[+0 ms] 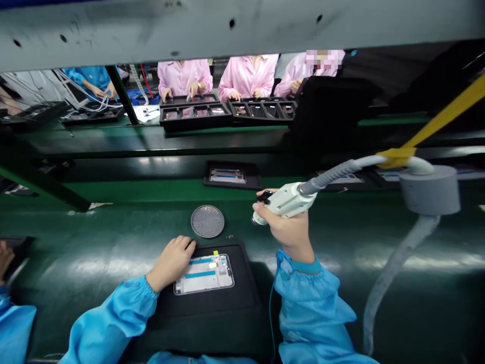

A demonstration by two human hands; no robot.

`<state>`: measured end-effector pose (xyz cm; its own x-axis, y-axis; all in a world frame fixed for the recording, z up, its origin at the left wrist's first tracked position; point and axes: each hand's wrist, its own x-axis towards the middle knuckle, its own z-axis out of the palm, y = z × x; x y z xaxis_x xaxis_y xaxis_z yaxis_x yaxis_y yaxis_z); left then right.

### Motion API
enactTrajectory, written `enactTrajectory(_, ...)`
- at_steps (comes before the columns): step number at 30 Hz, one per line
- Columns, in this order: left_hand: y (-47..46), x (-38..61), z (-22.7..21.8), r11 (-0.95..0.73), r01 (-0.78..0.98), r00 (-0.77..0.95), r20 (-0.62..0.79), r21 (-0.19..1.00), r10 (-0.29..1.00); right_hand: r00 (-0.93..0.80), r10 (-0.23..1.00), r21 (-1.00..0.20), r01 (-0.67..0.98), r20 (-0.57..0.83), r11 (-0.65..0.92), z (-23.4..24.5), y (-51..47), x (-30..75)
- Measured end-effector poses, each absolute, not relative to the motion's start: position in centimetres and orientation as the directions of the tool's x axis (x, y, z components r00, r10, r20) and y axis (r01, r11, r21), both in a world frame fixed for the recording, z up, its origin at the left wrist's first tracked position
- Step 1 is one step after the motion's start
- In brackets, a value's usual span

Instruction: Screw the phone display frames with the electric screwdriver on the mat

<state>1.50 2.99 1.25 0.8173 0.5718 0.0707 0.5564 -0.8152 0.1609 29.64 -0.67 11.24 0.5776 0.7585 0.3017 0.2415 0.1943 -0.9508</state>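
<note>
A white air gun (290, 199) with a black trigger is gripped in my right hand (288, 227), its nozzle pointing left above the green bench. A ribbed grey hose (329, 174) runs from its back end. Below and to the left, a silver phone frame (204, 283) with blue strips and a yellow tab lies in a black tray (238, 298). My left hand (173, 263) rests on the upper left side of that tray, fingers laid down beside the frame and holding nothing. Its fingertips are partly hidden from view.
A round grey textured dish (207, 221) stands behind the tray. Farther back, another black tray (250, 182) holds a phone frame. A grey cylinder (430, 189) hangs on the hose under a yellow strap (447, 114). Co-workers in pink sit opposite; a blue sleeve (17, 323) shows at left.
</note>
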Motion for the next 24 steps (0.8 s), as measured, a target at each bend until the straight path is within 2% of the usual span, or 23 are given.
enactTrajectory(7,3.3,-1.2,2.6,-0.795,0.544,0.824,0.005,0.267,0.566,0.657,0.708,-0.964,0.230,0.257,0.136,10.9,-0.9,31.9)
enactTrajectory(11,6.1,-4.1,3.9,-0.693,0.650,0.716,0.054,0.311,0.696,0.737,0.624,-0.965,0.226,0.261,0.136,10.9,-1.0,33.6)
enactTrajectory(17,19.0,-4.8,5.6,-0.372,0.895,0.358,0.101,0.247,0.928,0.771,0.603,-0.978,0.182,0.206,0.102,10.3,-0.8,35.0)
enactTrajectory(21,25.7,-3.7,7.5,-0.207,0.958,0.198,0.065,0.197,0.978,0.744,0.630,-0.971,0.222,0.224,0.083,10.1,-0.4,35.4)
enactTrajectory(24,27.4,-2.2,7.7,-0.172,0.972,0.167,0.044,0.159,0.985,0.727,0.654,-0.973,0.222,0.208,0.063,10.1,-0.1,35.7)
